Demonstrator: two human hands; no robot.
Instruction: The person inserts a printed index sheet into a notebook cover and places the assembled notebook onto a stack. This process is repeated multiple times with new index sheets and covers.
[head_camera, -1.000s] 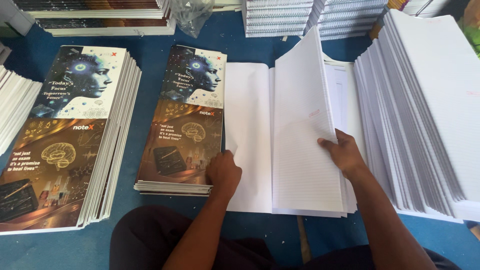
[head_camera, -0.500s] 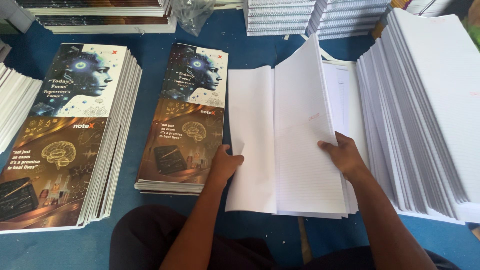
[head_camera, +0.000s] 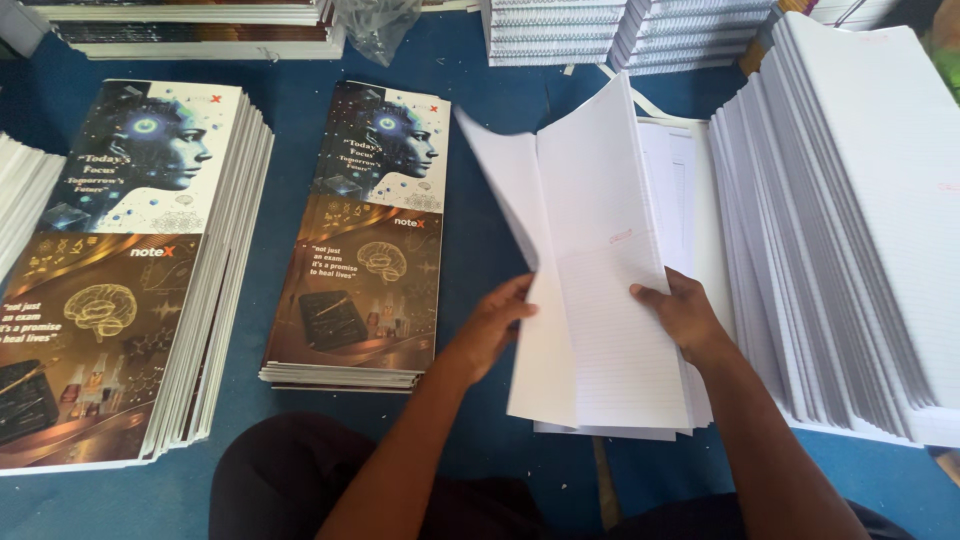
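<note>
a raised bundle of ruled sheets is gripped by the left hand at nine o'clock and the right hand at three o'clock.

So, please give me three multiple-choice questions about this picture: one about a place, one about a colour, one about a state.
1. Where is the small pile of printed covers in relation to the lined sheets that the hands hold?
A. To their left
B. To their right
C. On top of them

2. What colour is the table surface?
A. Red
B. Blue
C. Yellow

3. How are the lined sheets lying?
A. Rolled into a tube
B. Flat and closed
C. Folded, one side lifted

Answers:
1. A, the covers lie left of the left hand.
2. B, blue shows between all the piles.
3. C, the left hand raises one side while the right hand presses the other down.
</note>
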